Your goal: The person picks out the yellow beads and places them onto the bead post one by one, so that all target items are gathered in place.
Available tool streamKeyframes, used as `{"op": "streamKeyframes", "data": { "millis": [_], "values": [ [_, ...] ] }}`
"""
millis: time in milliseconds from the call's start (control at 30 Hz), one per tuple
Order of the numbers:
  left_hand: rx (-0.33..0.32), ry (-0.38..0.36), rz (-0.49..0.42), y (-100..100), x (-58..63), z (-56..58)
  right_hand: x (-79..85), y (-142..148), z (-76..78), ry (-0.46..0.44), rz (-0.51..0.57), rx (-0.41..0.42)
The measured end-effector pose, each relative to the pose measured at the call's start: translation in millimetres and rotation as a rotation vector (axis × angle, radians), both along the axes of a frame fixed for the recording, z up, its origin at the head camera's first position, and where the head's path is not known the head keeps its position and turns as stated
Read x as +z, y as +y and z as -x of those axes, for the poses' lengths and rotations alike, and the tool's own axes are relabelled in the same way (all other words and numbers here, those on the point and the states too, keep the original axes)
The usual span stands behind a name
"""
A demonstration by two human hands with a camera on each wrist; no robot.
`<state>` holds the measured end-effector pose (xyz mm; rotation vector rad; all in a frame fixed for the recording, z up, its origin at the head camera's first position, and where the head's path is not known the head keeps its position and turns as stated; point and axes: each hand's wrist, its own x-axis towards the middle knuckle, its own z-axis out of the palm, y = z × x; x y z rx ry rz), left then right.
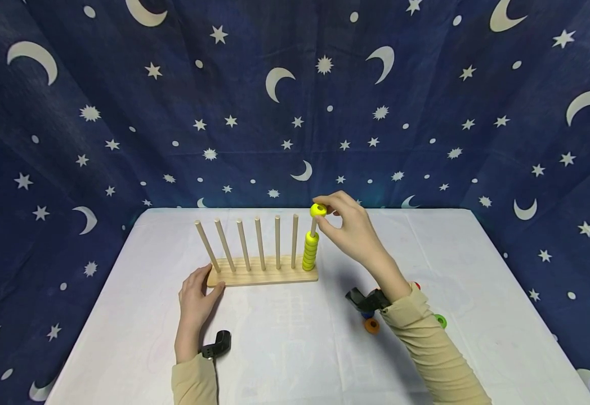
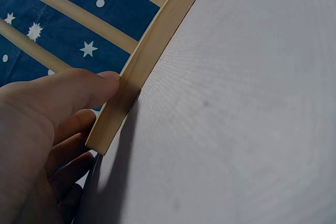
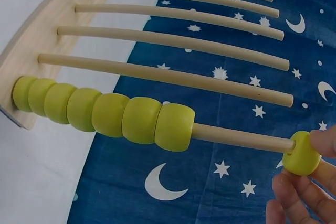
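A wooden rack (image 1: 259,274) with several upright pegs stands on the white table. On its rightmost peg (image 3: 241,137) sits a stack of yellow beads (image 3: 113,115), reaching roughly halfway up. My right hand (image 1: 348,226) pinches one more yellow bead (image 3: 302,154) between thumb and fingers at that peg's tip; the peg's end meets the bead's hole. At the rack's left end, my left hand (image 1: 196,301) grips the base, thumb (image 2: 107,85) on the front edge and the other fingers behind the end.
Under and beside the right forearm lie loose beads: an orange one (image 1: 371,325), a green one (image 1: 441,320), a red one (image 1: 417,286) and a blue one, partly hidden. A dark blue curtain (image 1: 295,112) with moons and stars hangs behind the table (image 1: 285,354).
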<state>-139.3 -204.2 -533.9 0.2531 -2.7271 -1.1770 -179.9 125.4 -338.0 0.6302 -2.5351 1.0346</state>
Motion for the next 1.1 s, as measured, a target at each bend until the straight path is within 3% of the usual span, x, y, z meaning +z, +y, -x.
{"op": "streamKeyframes", "data": {
  "millis": [1100],
  "values": [
    [-0.012,-0.024,0.003,0,0.5,0.8,-19.0,-2,2.6,-0.048,-0.018,-0.018]
  ]
}}
